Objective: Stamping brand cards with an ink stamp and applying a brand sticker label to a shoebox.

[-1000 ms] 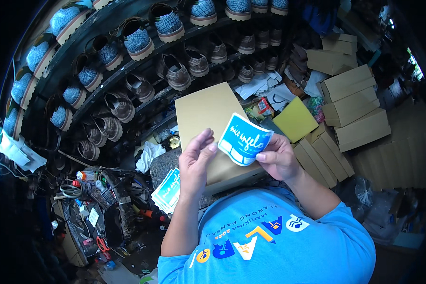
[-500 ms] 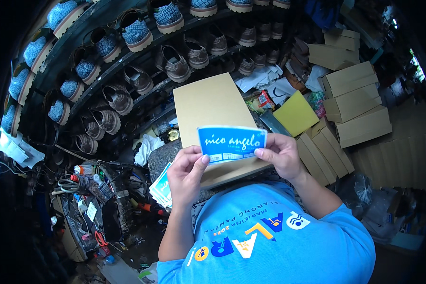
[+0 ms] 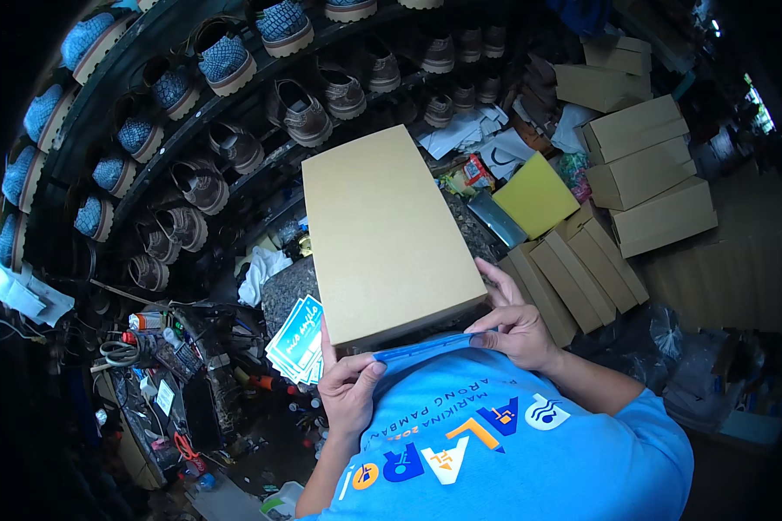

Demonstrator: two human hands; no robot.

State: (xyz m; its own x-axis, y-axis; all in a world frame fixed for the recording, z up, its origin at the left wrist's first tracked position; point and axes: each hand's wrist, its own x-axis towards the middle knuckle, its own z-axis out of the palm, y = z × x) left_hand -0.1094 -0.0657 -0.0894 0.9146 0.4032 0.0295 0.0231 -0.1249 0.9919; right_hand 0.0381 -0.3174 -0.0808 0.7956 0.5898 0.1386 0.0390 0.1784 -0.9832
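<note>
Shelves of blue shoes and brown shoes curve past the far side of my dark worktop. A closed brown box lies on it, its near edge toward my shirt. Beyond the box's right edge, a yellow square lies near more brown boxes. My left hand and right hand are apart, each pinching one end of a blue label between thumb and fingers. White-edged blue labels fan out on the worktop's near left edge. The held label, nearly edge-on to me, stretches just before the box's near edge.
</note>
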